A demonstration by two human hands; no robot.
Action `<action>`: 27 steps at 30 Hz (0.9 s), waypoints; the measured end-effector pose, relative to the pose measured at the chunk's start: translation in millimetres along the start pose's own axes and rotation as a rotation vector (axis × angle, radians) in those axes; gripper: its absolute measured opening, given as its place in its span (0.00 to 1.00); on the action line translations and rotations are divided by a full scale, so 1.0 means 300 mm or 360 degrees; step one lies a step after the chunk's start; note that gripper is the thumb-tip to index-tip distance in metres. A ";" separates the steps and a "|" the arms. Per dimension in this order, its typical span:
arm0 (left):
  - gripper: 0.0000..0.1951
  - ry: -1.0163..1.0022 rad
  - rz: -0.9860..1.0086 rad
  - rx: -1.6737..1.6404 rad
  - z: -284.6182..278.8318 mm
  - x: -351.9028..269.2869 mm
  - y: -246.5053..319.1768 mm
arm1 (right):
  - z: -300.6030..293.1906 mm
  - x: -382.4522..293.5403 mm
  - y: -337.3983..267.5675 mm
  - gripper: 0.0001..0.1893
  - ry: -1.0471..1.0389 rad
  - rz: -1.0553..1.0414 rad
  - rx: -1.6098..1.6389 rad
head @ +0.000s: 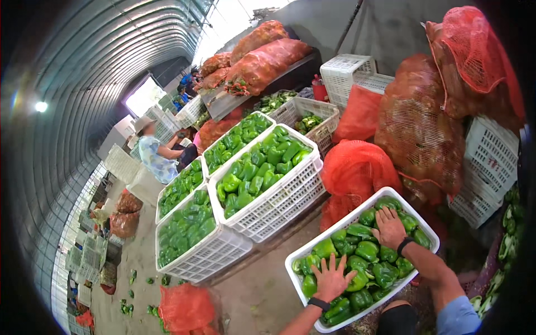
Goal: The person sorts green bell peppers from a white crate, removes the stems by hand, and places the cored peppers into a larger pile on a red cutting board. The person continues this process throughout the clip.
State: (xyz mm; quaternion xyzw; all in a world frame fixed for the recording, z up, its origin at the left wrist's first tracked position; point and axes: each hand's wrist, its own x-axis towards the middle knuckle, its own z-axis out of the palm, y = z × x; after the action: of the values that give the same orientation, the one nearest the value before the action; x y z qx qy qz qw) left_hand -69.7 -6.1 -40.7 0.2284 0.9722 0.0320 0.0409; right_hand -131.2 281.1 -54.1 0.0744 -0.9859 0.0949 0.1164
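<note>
Directly before me a white plastic crate [292,272] is filled close to its rim with green bell peppers [367,252]. My left hand [331,278] rests with fingers spread on the peppers at the crate's near left part. Toward the far right end, my right hand [389,228] lies palm down on other peppers, its fingers apart. Neither hand is closed around a pepper. Both wrists wear dark bands. The peppers under my palms are hidden.
Several full pepper crates [272,201] stand stacked left of mine. Red mesh sacks [418,130] bulge at the right, with a crumpled red mesh bag [184,307] on the floor. Loose peppers [125,307] lie at lower left. A seated person [157,153] in a hat is beyond the crates.
</note>
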 end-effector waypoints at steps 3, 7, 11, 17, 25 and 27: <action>0.40 -0.0158 -0.0042 0.0085 -0.022 -0.005 0.021 | 0.001 0.000 0.023 0.40 -0.0313 0.0053 -0.0027; 0.40 0.0031 0.0049 -0.0367 -0.065 -0.012 0.004 | -0.066 -0.029 -0.008 0.32 0.0221 -0.0078 0.0088; 0.41 -0.0071 0.0069 -0.0177 -0.013 -0.192 0.133 | -0.144 -0.198 -0.108 0.29 0.0067 -0.0457 0.0455; 0.39 -0.0095 0.0074 -0.0147 -0.017 -0.189 0.160 | -0.106 -0.308 -0.210 0.34 -0.0324 -0.0507 0.0002; 0.36 -0.0162 0.0180 -0.0226 -0.069 -0.339 0.178 | -0.102 -0.463 -0.259 0.29 -0.0157 -0.0637 0.0364; 0.38 -0.0020 0.0252 -0.0105 -0.064 -0.349 0.182 | -0.115 -0.486 -0.267 0.29 -0.0090 -0.0656 0.0480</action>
State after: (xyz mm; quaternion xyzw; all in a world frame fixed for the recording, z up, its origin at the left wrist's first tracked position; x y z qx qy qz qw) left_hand 45.9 -4.9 -10.2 0.3033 0.9492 0.0658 0.0519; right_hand 29.9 228.6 -43.1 0.2928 -0.9275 0.2130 0.0932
